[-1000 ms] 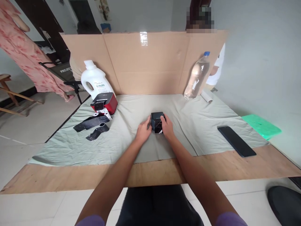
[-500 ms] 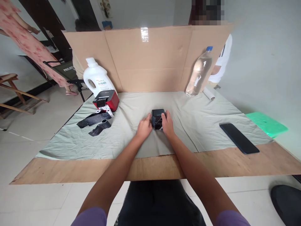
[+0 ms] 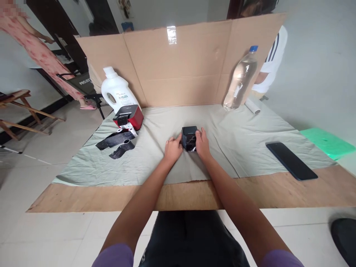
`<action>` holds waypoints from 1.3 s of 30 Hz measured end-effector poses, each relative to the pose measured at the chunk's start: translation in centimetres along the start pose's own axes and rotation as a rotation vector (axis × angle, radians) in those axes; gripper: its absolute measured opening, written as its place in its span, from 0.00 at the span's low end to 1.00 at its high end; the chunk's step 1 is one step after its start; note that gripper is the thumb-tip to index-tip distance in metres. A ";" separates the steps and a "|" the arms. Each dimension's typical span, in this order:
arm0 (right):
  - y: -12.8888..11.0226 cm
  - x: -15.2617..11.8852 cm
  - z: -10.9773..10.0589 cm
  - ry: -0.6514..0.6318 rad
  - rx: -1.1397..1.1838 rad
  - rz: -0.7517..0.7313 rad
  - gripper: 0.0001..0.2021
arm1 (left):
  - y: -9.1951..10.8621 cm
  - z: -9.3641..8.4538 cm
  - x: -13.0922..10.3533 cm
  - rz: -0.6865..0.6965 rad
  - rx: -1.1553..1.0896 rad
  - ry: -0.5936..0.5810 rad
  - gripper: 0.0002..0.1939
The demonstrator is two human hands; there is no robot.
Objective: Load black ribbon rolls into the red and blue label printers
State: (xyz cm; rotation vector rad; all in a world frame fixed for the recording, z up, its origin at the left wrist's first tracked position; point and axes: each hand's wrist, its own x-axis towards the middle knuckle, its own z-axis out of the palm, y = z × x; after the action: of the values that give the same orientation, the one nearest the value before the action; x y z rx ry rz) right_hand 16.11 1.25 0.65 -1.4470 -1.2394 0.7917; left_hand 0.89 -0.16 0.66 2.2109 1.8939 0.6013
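A small black box-shaped device point(image 3: 189, 136) with a shiny black strip hanging from its front stands in the middle of the grey-green cloth point(image 3: 155, 155). My left hand point(image 3: 172, 147) grips its left side. On the device's right side rests my right hand point(image 3: 202, 142), fingers curled over its top edge. Both hands hold the device on the cloth.
A red and black label printer point(image 3: 128, 116) and a white jug point(image 3: 116, 91) stand at the back left, with black ribbon strips point(image 3: 116, 139) in front. A clear bottle point(image 3: 241, 78) and a white roll point(image 3: 252, 105) are back right. A phone point(image 3: 291, 165) lies right. Cardboard point(image 3: 180, 66) walls the back.
The view has shifted slightly, so everything sits a little higher and to the right. My hands stay clasped on the black device with hardly any movement.
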 end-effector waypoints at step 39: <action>-0.1 -0.2 0.7 0.041 -0.045 -0.048 0.30 | -3.5 1.2 2.8 -0.099 -0.832 0.005 0.28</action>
State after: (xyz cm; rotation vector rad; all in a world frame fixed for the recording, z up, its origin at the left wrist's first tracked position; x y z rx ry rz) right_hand 15.34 1.23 0.56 -1.4573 -1.2631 0.7031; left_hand -1.52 3.39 -1.19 1.5590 1.3617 1.1169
